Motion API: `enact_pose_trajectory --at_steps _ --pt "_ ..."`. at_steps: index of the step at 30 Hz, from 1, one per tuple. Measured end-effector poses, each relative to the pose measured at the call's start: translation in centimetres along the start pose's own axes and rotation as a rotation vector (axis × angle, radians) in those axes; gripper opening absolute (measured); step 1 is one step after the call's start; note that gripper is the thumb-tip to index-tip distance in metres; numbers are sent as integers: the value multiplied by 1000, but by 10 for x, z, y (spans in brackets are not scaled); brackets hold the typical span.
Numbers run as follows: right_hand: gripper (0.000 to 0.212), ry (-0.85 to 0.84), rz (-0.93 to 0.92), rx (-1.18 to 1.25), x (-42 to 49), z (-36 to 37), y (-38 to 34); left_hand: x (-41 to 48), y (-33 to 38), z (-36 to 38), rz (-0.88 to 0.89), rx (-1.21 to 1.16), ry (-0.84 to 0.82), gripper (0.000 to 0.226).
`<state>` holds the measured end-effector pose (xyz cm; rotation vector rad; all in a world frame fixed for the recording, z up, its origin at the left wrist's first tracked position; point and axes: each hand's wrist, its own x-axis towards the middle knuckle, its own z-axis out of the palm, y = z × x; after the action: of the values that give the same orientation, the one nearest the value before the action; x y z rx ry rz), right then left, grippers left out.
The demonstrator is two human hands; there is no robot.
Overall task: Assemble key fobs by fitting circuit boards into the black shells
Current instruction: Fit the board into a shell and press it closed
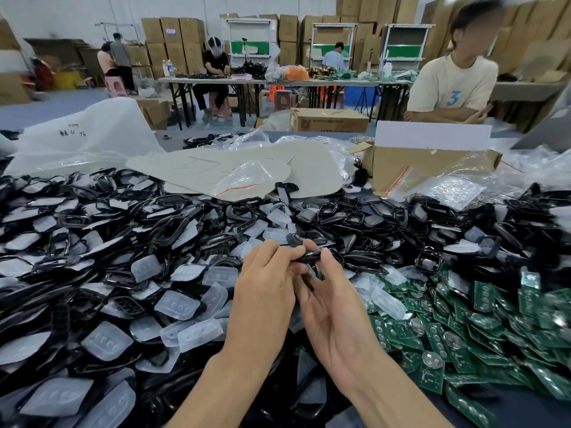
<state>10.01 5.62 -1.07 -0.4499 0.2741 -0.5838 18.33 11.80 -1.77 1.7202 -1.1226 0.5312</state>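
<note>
Between both sets of curled fingertips, in the head view, a black shell (309,257) is pinched edge-on: the left hand (265,291) grips its left end, the right hand (332,307) its right. Right of the grip lie green circuit boards (463,322); left and beyond, heaped shells (173,230) and translucent pads (177,304).

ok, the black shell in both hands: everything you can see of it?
The glossy black plastic shell looks thin and rounded, seen edge-on, roughly level, above the pile of black shells and clear pads. The left hand pinches its left end, the right hand its right. Any board inside is hidden.
</note>
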Motion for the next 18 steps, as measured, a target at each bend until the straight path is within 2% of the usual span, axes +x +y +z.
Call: enact_pose_trajectory --at_steps 3,6,11,18 --pt "47 -2 -21 -21 1 -2 0 0 -3 2 -12 21 -16 19" --pt "44 11 -79 -110 4 -4 0 1 -3 0 -6 70 -63 19" --pt "43 -19 -171 -320 5 -1 0 3 -6 -9 -52 -17 -164 21" --pt "39 -30 -203 -331 3 1 6 0 -2 -6 -71 -20 -88 23"
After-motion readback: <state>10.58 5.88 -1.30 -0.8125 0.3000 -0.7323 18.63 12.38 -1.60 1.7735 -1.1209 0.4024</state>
